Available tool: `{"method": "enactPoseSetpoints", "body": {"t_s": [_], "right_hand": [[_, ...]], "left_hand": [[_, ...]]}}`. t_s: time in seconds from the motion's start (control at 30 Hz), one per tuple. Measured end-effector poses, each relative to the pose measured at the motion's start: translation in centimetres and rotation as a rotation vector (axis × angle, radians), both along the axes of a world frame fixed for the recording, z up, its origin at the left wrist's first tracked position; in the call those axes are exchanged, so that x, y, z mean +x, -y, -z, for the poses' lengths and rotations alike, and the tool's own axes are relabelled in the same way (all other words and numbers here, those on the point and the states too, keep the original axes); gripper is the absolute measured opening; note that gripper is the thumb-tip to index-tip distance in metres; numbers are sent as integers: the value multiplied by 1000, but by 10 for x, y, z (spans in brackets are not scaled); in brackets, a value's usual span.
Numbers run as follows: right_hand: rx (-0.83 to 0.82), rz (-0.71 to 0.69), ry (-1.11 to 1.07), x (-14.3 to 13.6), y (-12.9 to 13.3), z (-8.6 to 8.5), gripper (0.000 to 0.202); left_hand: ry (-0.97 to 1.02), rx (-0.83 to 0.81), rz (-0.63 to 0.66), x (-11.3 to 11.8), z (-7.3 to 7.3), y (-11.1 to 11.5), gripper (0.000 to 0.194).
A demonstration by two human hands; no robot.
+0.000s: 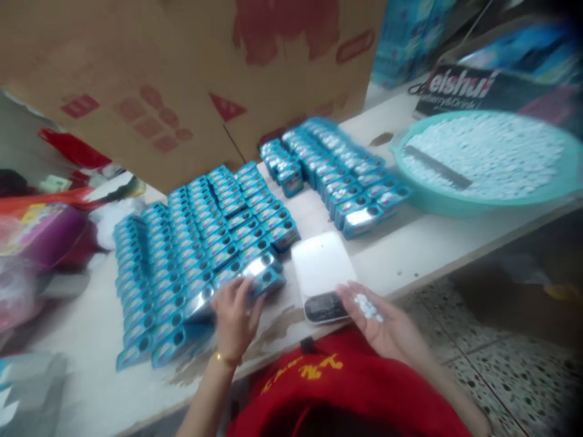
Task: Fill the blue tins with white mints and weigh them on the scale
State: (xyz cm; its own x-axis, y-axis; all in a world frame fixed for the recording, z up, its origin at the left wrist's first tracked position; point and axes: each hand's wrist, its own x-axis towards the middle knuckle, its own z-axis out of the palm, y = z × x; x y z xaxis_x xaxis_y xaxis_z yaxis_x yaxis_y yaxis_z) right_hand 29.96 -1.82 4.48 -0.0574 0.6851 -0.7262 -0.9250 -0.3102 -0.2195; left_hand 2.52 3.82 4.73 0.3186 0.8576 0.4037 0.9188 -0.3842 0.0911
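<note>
My left hand rests at the front edge of the blue boxes, fingers bent over one of them; whether it grips the box cannot be made out. My right hand is palm up beside the scale, with a small heap of white pieces lying on its fingers. Between the hands sits a white scale with a dark display at its near end, its plate bare. Farther back stands a second group of blue boxes, some with white pieces on top.
A turquoise basin of white pieces holds a flat grey strip at the right. A large cardboard box stands behind the rows. Purple and red packages lie at the left. The table edge runs close to the red apron.
</note>
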Motion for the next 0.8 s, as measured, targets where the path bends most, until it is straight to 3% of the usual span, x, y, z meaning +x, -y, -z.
{"method": "enactPoseSetpoints", "body": {"t_s": [0.07, 0.13, 0.27, 0.37, 0.47, 0.57, 0.63, 0.7, 0.8], "right_hand": [[1, 3, -14, 1, 0, 2, 18], [31, 19, -20, 3, -3, 4, 16], [75, 75, -22, 12, -11, 5, 20], [35, 130, -37, 21, -14, 5, 19], [-19, 180, -64, 30, -14, 8, 20], [-28, 208, -70, 36, -15, 12, 23], [-23, 209, -51, 38, -16, 13, 24], [-22, 204, -30, 39, -17, 13, 24], [-13, 200, -24, 39, -16, 8, 22]], "left_hand": [[56, 47, 36, 6, -13, -19, 45], [103, 69, 118, 20, -32, -54, 44], [-57, 14, 211, 73, -59, -162, 40], [-287, -107, 157, 117, -53, -242, 40], [-355, -147, 135, 148, -33, -293, 32], [-402, -162, 121, 162, -22, -308, 20], [-423, -156, 135, 162, -26, -301, 19], [-438, -149, 162, 157, -40, -283, 21], [-446, -154, 215, 145, -74, -235, 24]]}}
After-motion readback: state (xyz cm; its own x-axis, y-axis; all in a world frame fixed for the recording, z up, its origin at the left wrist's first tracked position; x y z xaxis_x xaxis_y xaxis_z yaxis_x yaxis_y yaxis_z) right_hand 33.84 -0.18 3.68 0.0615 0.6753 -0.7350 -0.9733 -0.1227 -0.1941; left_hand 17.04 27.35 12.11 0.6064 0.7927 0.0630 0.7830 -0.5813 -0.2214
